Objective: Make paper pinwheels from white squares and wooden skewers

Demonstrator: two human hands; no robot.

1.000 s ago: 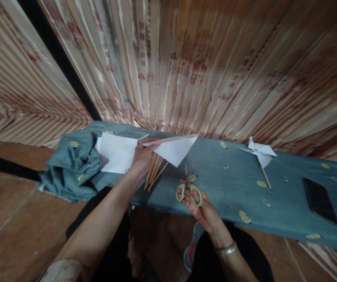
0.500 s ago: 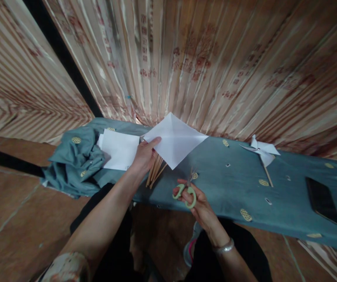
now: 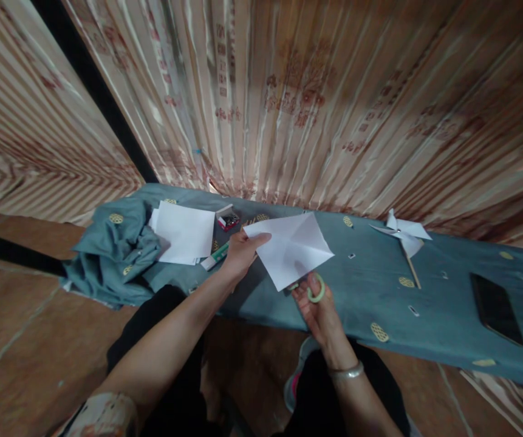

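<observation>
My left hand [image 3: 242,254] pinches one corner of a creased white square of paper [image 3: 294,246], thumb on top. The paper is held in the air over the cloth, tilted. Just below its lower edge, my right hand [image 3: 314,306] is closed around scissors with green handles [image 3: 317,289]. The paper hides the scissor blades, so I cannot tell whether they touch it. A stack of white paper sheets [image 3: 186,230] lies to the left of my left hand. Behind that hand sit a small red and white box [image 3: 227,218] of dark bits and a green and white box [image 3: 214,257].
A teal patterned cloth [image 3: 356,297] covers the narrow table and is bunched up at the left end. Farther right lie a white paper pinwheel [image 3: 407,233] on a stick and a black phone [image 3: 497,308]. A striped curtain [image 3: 279,121] hangs behind the table.
My left hand has moved right and down with the paper, turning it. My right hand has brought the scissors up to the paper's lower edge. The small boxes have come into view.
</observation>
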